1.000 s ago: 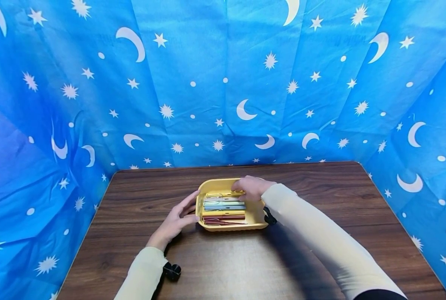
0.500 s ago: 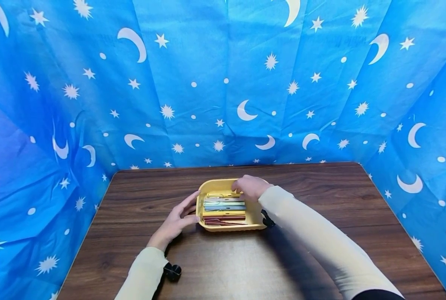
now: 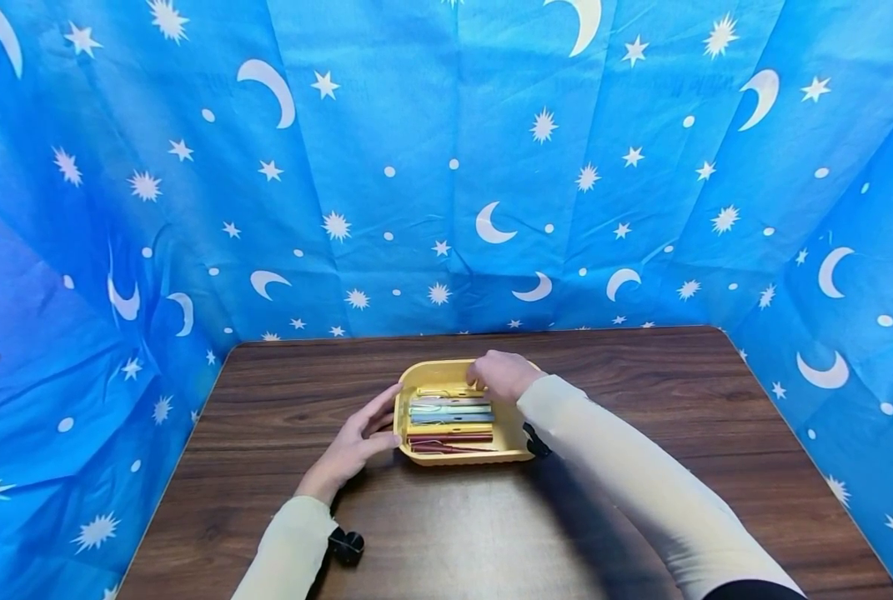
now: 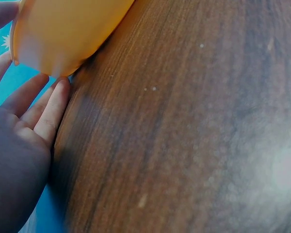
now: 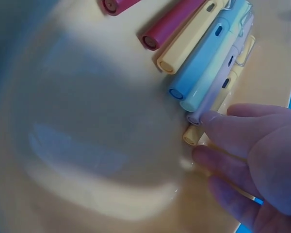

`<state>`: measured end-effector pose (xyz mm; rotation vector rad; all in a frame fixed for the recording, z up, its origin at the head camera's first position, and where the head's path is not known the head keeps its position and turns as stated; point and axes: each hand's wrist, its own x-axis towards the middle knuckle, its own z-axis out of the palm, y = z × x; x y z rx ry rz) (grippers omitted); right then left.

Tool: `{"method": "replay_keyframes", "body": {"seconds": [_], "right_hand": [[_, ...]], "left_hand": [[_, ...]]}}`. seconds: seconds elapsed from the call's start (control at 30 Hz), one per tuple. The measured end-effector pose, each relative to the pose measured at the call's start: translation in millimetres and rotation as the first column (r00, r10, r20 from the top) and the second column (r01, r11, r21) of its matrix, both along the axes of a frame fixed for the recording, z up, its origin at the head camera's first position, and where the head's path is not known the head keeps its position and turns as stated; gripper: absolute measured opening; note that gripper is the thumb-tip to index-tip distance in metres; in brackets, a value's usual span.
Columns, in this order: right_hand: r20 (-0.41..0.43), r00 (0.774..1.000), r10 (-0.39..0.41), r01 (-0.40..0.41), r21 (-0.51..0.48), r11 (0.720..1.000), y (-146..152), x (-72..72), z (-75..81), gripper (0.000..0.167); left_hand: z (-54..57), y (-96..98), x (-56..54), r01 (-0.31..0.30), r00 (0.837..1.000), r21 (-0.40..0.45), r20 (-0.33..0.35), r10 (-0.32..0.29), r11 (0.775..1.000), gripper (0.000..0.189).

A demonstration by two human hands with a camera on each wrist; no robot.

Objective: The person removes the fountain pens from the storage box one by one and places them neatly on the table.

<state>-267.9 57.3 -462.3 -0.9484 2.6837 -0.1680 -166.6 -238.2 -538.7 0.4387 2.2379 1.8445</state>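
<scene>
A yellow plastic tray (image 3: 512, 435) holds a row of capped pens lying side by side. In the right wrist view the row runs from dark red pens (image 5: 172, 24) through a pale yellow, a blue (image 5: 201, 58), a mint and a lavender pen (image 5: 224, 82) to the outermost yellow pen (image 5: 231, 80). My right hand (image 3: 500, 373) reaches into the tray's far right; its thumb and a finger pinch the end of that outermost yellow pen, the thumb also against the lavender one. My left hand (image 3: 352, 442) rests on the tray's left end, fingers spread along the outer wall.
The tray stands on a dark wood-grain table (image 3: 281, 400). A blue cloth (image 3: 416, 183) with white moons and stars hangs behind and at both sides. A small black device (image 3: 346, 546) is strapped at the left wrist, another (image 3: 536, 440) at the right.
The right hand and forearm have shifted slightly left, and the thumb has drawn in toward the fingers. The left hand stays on the tray.
</scene>
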Motion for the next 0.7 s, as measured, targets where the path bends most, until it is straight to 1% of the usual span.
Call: {"method": "replay_keyframes", "body": {"seconds": [0.2,0.47,0.7], "right_hand": [[-0.035,0.999,-0.005,0.006,0.020,1.000,-1.4,-2.4,-3.6,0.031],[-0.025,0.999,-0.031,0.032,0.011,0.999,-2.5,-1.6,-3.7,0.038],[-0.084,0.996,-0.013,0.015,0.024,1.000,-2.9,-0.7,-5.0,0.032]], "left_hand": [[0.0,-0.5,-0.7,0.011,1.000,0.003,0.001,-0.011,1.000,0.080],[0.2,-0.7,-1.1,0.009,1.000,-0.008,0.005,-0.009,1.000,0.081],[-0.2,-1.1,-1.0,0.023,1.000,0.009,0.003,-0.023,1.000,0.081]]}}
